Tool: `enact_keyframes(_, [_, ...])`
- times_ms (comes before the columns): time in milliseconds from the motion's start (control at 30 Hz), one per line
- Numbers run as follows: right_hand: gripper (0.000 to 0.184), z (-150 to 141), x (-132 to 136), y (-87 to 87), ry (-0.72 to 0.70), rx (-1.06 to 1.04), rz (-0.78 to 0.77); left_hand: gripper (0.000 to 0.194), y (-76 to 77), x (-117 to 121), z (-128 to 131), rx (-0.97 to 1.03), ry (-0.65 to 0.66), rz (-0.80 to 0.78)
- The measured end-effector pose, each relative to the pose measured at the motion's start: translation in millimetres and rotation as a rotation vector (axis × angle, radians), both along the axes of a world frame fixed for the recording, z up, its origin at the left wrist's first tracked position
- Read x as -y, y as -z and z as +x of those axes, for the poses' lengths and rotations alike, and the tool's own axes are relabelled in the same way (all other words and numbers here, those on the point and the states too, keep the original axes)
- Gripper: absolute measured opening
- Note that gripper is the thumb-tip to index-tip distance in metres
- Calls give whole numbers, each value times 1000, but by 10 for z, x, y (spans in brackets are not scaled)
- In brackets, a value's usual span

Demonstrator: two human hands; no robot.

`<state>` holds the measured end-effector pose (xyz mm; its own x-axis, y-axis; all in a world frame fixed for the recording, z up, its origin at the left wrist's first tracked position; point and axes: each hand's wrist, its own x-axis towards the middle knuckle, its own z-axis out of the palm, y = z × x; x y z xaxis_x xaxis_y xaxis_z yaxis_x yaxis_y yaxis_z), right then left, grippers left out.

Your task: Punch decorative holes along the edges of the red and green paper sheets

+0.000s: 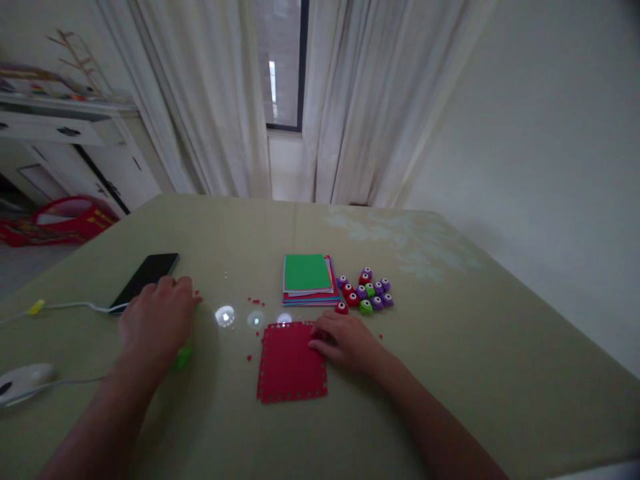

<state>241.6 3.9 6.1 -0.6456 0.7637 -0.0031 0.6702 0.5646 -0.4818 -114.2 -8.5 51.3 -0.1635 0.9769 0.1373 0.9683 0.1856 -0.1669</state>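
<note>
One red sheet [293, 363] lies flat on the table [225, 427], right hand [350, 340] narrow at its far right corner, grip unclear; left hand [157, 317] curled by the phone [150, 272], contents unclear; sheet probably light, flexible, weakest at its holed rim [295, 395], best pinched inboard.

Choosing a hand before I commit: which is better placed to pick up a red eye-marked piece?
Right, I'd judge. The right hand lies at the edge of the red punched card, beside the nearest red eye-marked piece; the left hand is farther away, by the black phone.
</note>
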Motion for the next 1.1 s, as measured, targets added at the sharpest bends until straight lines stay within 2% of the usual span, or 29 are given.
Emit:
enact_keyframes(67, [14,7,-10,10,-11,-10,8,32,57,-39,-26,54,8,-115])
enact_keyframes(133, [15,10,-19,35,-36,-5,37,29,152,-107,-12,85,18,-150])
enact_keyframes(200, [17,4,-25,70,-35,23,84,31,254,-183,1,117,36,-125])
enact_keyframes(300, [27,-15,-33,120,57,42,139,32,368,-268,18,187,103,-104])
enact_keyframes(367, [29,-21,-42,138,135,-11,136,31,402,-275,88,262,185,-57])
enact_keyframes(433, [33,-21,-53,139,196,-141,101,34,412,-224,257,424,325,73])
enact_keyframes(533, [38,-24,-63,113,236,-471,-66,36,418,-44,665,755,568,258])
enact_keyframes(633, [45,-49,-51,78,146,-783,-388,34,466,156,1041,900,799,257])
enact_keyframes(700, [45,-67,-33,68,65,-888,-581,37,524,233,1167,949,927,254])
enact_keyframes(767, [40,-78,-14,72,29,-932,-708,40,582,253,1194,977,998,275])
enact_keyframes(933, [37,-72,-3,101,44,-993,-922,34,650,206,1127,954,1060,370])
enact_keyframes(1100, [38,-79,12,116,19,-1045,-982,40,682,207,1092,826,1142,435])
